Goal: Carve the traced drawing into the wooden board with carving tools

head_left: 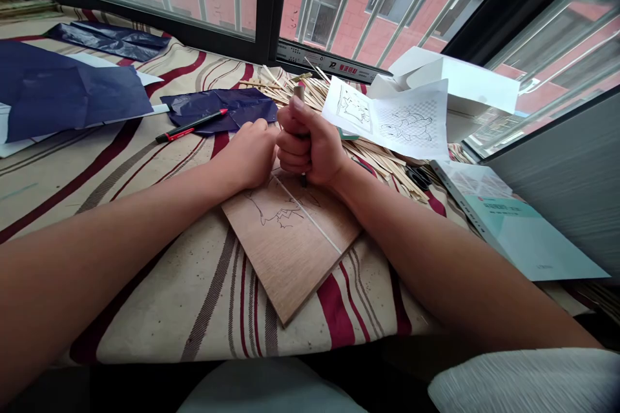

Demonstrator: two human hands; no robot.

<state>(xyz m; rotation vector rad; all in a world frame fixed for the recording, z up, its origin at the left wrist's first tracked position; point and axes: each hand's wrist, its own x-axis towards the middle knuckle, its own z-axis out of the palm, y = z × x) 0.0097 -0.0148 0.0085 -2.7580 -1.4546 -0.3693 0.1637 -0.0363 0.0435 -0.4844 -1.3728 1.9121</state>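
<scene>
My right hand (312, 145) is wrapped in a fist round an upright carving tool (299, 91), its thumb near the top. The tool's wooden handle shows above the fist, and its dark lower end points down at a wooden board (285, 264). Beside it, my left hand (254, 151) is closed at the board's far left part, fingers curled. What those fingers hold, if anything, is hidden. A thin pale strip (314, 222) runs across the board from near my left hand to the right edge. Dark line drawing (281, 214) marks the wood to its left.
Dark blue sheets (77, 90) and a black-and-red pen (191, 126) lie left. Several thin wooden sticks (387, 164), a printed drawing sheet (407, 119), black-handled scissors (419, 175) and a pale green book (518, 219) lie right. A striped cloth (159, 297) covers the table by the window.
</scene>
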